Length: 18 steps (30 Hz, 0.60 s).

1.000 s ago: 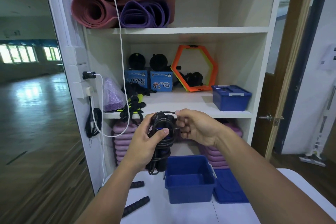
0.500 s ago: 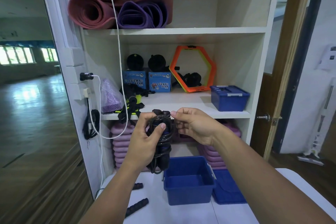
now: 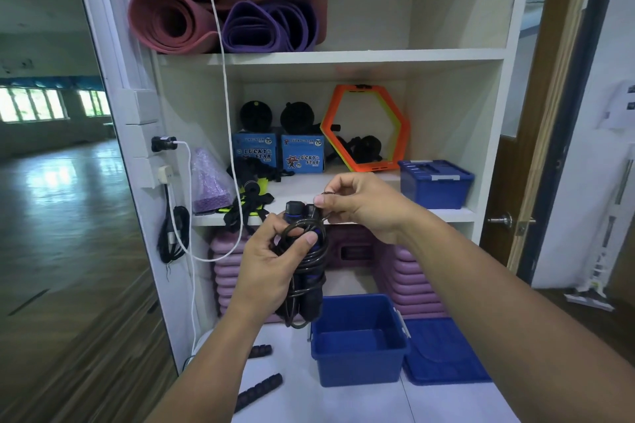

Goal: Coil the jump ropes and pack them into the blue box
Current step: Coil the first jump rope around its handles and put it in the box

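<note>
The jump rope (image 3: 304, 264) is held in the air above and just left of the open blue box (image 3: 359, 340), bundled into a long upright coil with both handles standing together at its core. Compared with one second ago, the bundle sits higher and tighter: the loose loop that stood above the handles has been drawn down, and the cord end is now pulled across the handle tops. In judgement, the wrapping step is near its end, and securing the tail is what remains before the bundle goes down into the box.

The left hand (image 3: 271, 268) is closed around the middle of the coil, thumb pressed over the turns. The right hand (image 3: 357, 204) is up and right of the coil top, thumb and forefinger pinched narrow on the cord end; the other fingers are curled.

The blue box appears empty, standing on the white table (image 3: 299, 402). Its lid (image 3: 446, 352) lies flat, touching the box on its right side. Left of the box, two black ribbed handles (image 3: 259, 390) lie on the table; their cord is not visible, so whether they belong to one rope cannot be told.

Hidden: the lower turns of the coil behind the left palm, how the tail is fastened, and the exact number of turns. A second, closed blue box (image 3: 434, 182) stands on the shelf above and to the right
</note>
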Tool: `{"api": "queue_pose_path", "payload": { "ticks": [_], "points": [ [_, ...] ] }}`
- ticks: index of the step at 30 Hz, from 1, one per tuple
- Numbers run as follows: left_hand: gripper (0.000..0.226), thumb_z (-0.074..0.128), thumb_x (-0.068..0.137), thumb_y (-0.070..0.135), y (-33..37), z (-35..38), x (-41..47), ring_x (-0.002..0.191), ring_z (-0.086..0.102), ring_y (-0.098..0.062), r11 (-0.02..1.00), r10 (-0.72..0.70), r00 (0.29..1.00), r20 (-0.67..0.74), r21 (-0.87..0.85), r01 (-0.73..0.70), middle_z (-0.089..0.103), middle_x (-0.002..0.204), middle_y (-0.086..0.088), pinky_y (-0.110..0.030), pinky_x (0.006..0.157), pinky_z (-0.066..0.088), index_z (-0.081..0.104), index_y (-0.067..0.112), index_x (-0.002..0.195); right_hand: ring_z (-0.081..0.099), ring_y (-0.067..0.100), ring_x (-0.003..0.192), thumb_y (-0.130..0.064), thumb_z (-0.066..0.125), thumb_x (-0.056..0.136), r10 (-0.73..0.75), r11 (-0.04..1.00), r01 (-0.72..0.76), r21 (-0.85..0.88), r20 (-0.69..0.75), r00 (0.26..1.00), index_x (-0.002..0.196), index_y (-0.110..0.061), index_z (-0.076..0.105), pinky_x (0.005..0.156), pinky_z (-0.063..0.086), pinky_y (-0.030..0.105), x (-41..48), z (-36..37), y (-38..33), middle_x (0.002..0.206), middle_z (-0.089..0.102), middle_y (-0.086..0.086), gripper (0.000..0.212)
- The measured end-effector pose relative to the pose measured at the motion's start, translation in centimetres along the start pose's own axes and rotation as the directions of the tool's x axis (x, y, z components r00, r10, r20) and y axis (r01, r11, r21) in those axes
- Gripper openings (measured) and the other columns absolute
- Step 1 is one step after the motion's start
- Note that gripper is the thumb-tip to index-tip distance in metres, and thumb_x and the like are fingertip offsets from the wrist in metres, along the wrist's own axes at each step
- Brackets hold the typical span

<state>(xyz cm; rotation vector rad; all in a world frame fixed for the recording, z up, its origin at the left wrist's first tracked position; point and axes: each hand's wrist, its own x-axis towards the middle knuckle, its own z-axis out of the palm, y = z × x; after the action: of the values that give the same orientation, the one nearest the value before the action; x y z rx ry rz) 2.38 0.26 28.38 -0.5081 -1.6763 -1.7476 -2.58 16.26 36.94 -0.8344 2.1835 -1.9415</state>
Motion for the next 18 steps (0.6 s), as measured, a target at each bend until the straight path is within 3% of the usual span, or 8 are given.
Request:
{"api": "queue_pose_path", "payload": {
  "ticks": [5,8,13,16,18],
  "points": [
    [0.020,0.067,0.085,0.000,0.5,-0.2,-0.1,0.068,0.056,-0.004,0.998,0.029,0.996,0.085,0.054,-0.033,0.061,0.074,0.008,-0.017,0.066,0.050,0.050,-0.002,0.075,0.064,0.011,0.071,-0.011,0.070,0.086,0.113,0.976,-0.123,0.179,0.061,0.992,0.075,-0.013,0.060,0.076,0.052,0.026,0.3,0.3,0.2,0.074,0.069,-0.001,0.015],
    [0.025,0.065,0.087,-0.008,0.5,-0.4,-0.6,0.070,0.058,-0.003,0.998,0.015,0.993,0.115,0.060,-0.022,0.064,0.075,0.012,-0.016,0.066,0.050,0.050,0.006,0.073,0.064,0.008,0.065,-0.011,0.069,0.087,0.183,0.954,-0.199,0.224,0.090,0.979,0.073,-0.013,0.062,0.065,0.048,0.020,0.4,0.4,0.6,0.073,0.070,-0.001,0.016],
    [0.026,0.070,0.085,0.020,-0.2,-1.1,-1.2,0.083,0.058,-0.033,0.993,0.074,0.989,0.128,0.079,-0.084,0.059,0.092,-0.009,-0.035,0.077,0.048,0.049,0.008,0.074,0.059,0.009,0.065,-0.017,0.073,0.080,0.274,0.929,-0.302,0.215,0.148,0.950,0.070,-0.013,0.067,0.065,0.040,0.020,0.4,0.5,1.1,0.073,0.069,0.002,0.012],
    [0.020,0.068,0.083,0.024,0.1,-1.4,-1.3,0.096,0.062,-0.012,0.979,0.118,0.981,0.156,0.147,-0.141,0.061,0.106,0.017,-0.020,0.085,0.046,0.053,0.016,0.073,0.059,0.007,0.059,-0.018,0.072,0.076,0.311,0.906,-0.353,0.232,0.202,0.929,0.071,-0.011,0.067,0.058,0.040,0.016,0.5,0.5,1.3,0.072,0.069,0.003,0.011],
    [0.017,0.067,0.083,0.023,0.6,-1.4,-1.4,0.101,0.061,-0.003,0.969,0.151,0.971,0.185,0.165,-0.182,0.059,0.111,0.025,-0.013,0.088,0.043,0.054,0.025,0.072,0.057,0.004,0.054,-0.019,0.073,0.074,0.348,0.889,-0.400,0.223,0.241,0.906,0.073,-0.010,0.067,0.049,0.039,0.012,0.6,0.4,1.2,0.072,0.068,0.003,0.011]
  ]
}}
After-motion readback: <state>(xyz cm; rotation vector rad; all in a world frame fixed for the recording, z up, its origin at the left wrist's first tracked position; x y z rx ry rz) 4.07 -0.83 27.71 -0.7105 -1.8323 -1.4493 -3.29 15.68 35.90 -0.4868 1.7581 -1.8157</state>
